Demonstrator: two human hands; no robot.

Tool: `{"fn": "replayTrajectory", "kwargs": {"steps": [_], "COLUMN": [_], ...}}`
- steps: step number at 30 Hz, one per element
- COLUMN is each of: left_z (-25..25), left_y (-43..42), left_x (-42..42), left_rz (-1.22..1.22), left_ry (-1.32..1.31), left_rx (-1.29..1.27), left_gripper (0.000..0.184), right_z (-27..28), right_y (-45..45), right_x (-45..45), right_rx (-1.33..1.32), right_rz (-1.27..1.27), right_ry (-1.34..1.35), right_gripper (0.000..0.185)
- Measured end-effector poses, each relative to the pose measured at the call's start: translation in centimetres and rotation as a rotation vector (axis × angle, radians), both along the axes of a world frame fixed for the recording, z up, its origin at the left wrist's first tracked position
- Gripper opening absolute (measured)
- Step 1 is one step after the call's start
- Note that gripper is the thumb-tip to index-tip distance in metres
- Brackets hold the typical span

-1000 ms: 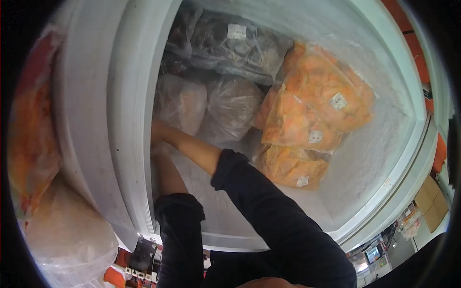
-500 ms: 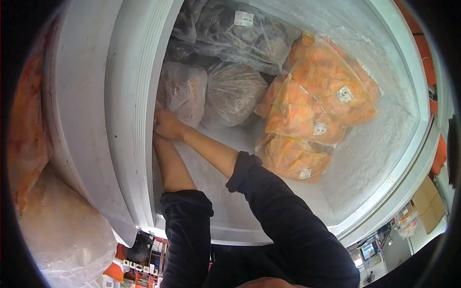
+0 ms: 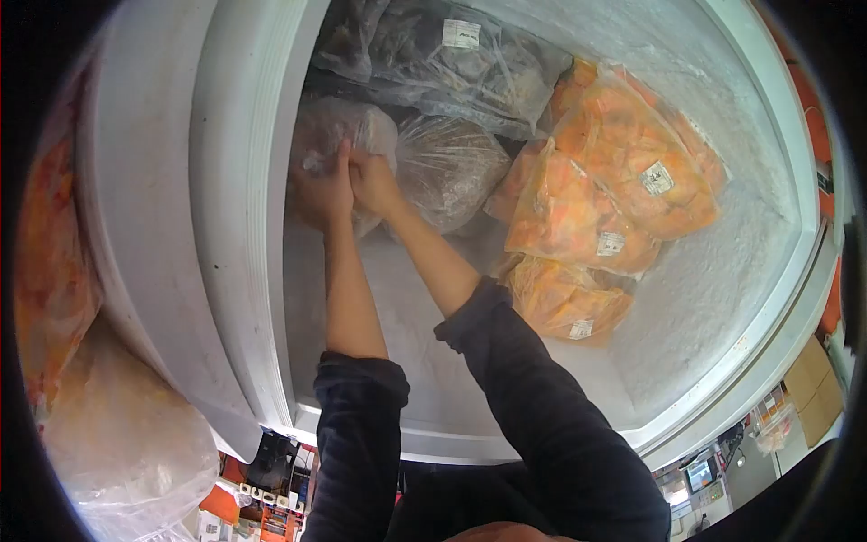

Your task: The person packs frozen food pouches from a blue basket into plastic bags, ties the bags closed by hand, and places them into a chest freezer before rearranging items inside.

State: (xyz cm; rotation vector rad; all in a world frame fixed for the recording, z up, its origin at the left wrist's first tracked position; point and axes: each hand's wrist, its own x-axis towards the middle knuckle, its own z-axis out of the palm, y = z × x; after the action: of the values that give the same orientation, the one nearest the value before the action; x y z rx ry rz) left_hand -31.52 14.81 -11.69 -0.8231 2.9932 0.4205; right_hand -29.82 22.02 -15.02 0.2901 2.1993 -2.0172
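Both my hands are at a frosty clear plastic bag (image 3: 361, 126) by the freezer's left wall. My left hand (image 3: 327, 191) grips the bag's near side with its thumb pointing up; its other fingers are partly hidden. Close beside it, my right hand (image 3: 375, 185) has its fingers curled onto the bag's plastic. What the bag holds is too clouded to name. A second rounded clear bag (image 3: 452, 172) lies just to the right, full of brownish frozen stuff.
Inside the chest freezer (image 3: 722, 379), several bags of orange frozen pieces (image 3: 569, 199) with white labels are stacked at right. A large greyish labelled bag (image 3: 488, 72) lies at the far end. Outside, at left, stand a clear wrapped bundle (image 3: 126, 434) and an orange-filled bag (image 3: 54, 271).
My hands have moved up and slightly right from the left wall onto the frosty bag. That bag's top has shifted and now bulges toward the far end.
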Motion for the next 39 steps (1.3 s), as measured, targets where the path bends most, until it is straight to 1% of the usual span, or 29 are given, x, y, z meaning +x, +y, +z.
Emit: {"fn": "replayTrajectory", "kwargs": {"steps": [1,2,3,4,5,6,7,8,9,11,12,14,15,17,19,22,24,25,27,28,29,31,33,34,35,36,37,39], "left_z": [0.1,-1.6,-3.4,-4.6,-3.6,-1.6,-0.2,-0.2,-0.2,-1.0,-1.5,-2.5,-2.9,-2.4,-1.9,-1.6,-2.5,-3.0,-4.0,-4.7,-2.7,-0.8,0.4,0.9,1.0,0.4,-0.6,-0.6], "left_y": [0.1,-0.8,-2.0,-2.9,-2.7,-1.7,-1.3,-1.6,-2.0,-3.3,-4.0,-6.0,-7.0,-8.7,-10.2,-11.1,-10.7,-10.4,-9.3,-9.0,-6.1,-4.8,-4.2,-4.2,-4.2,-4.9,-6.0,-6.2], "left_x": [-0.6,-0.5,-0.3,-0.2,-0.6,-1.1,-1.5,-1.8,-2.3,-2.2,-2.1,-1.9,-1.7,-1.0,0.1,2.6,3.9,4.3,4.4,4.5,4.0,3.4,2.9,2.7,2.4,2.5,2.5,1.5], "left_rz": [0.069,0.068,-0.034,-0.134,-0.129,-0.120,-0.115,-0.112,-0.109,-0.101,-0.058,0.034,0.070,0.153,0.254,0.381,0.447,0.476,0.469,0.465,0.364,0.382,0.389,0.444,0.499,0.491,0.458,0.429], "left_ry": [-0.155,-0.159,-0.109,-0.057,-0.055,-0.138,-0.225,-0.224,-0.262,-0.310,-0.213,-0.013,0.069,0.187,0.262,0.221,0.154,0.111,0.016,-0.034,0.033,0.029,0.029,0.049,0.070,0.066,0.110,0.170], "left_rx": [0.043,0.038,-0.050,-0.138,-0.143,-0.170,-0.195,-0.194,-0.134,-0.066,-0.035,0.018,0.035,0.064,0.098,0.128,0.162,0.182,0.144,0.105,-0.142,-0.117,-0.091,-0.044,0.002,-0.002,0.035,0.068], "left_gripper": [0.088,0.088,0.081,0.074,0.074,0.065,0.056,0.056,0.053,0.050,0.046,0.040,0.039,0.038,0.037,0.035,0.034,0.034,0.033,0.033,0.032,0.031,0.030,0.030,0.030,0.030,0.032,0.033], "right_z": [-0.2,0.0,0.2,-1.4,-3.7,-5.1,-6.5,-6.7,-7.1,-6.9,-6.8,-6.4,-6.0,-4.5,-2.7,-4.2,-5.0,-4.4,-2.4,-1.7,-1.9,-5.0,-6.9,-7.4,-7.8,-8.0,-8.1,-8.6], "right_y": [-0.2,0.2,0.9,1.7,2.2,2.7,3.1,3.2,3.1,3.2,3.2,3.1,3.4,5.0,6.8,10.1,12.5,12.7,11.2,10.0,8.7,5.2,1.8,1.6,1.4,1.3,1.6,2.4], "right_x": [-0.1,0.3,0.6,0.9,1.6,3.0,4.7,5.4,5.8,7.0,7.5,7.8,8.2,10.2,12.3,17.1,18.2,17.7,14.2,12.6,10.7,7.0,3.9,3.0,2.2,2.1,2.6,3.5], "right_rx": [0.005,-0.036,-0.077,0.034,0.147,0.144,0.539,0.917,0.920,1.131,1.136,1.209,1.208,1.184,1.172,1.188,1.153,1.166,1.040,0.985,0.926,0.984,1.252,1.248,1.205,1.157,1.150,1.358], "right_rz": [-0.140,-0.309,-0.477,-0.641,-0.800,-0.795,-0.493,-0.166,-0.159,0.269,0.271,0.370,0.372,0.542,0.611,0.563,0.544,0.545,0.415,0.336,0.258,0.484,0.590,0.585,0.661,0.735,0.731,0.727], "right_ry": [0.056,0.040,0.029,-0.033,-0.097,-0.098,-0.082,-0.056,-0.046,0.045,0.041,-0.020,-0.017,-0.079,-0.097,-0.131,-0.428,-0.428,-0.276,-0.144,-0.014,-0.083,-0.068,-0.071,-0.176,-0.285,-0.289,-0.026], "right_gripper": [0.021,0.019,0.017,0.018,0.021,0.021,0.027,0.036,0.036,0.046,0.046,0.047,0.047,0.046,0.043,0.040,0.032,0.032,0.035,0.032,0.030,0.032,0.037,0.037,0.038,0.040,0.040,0.032]}}
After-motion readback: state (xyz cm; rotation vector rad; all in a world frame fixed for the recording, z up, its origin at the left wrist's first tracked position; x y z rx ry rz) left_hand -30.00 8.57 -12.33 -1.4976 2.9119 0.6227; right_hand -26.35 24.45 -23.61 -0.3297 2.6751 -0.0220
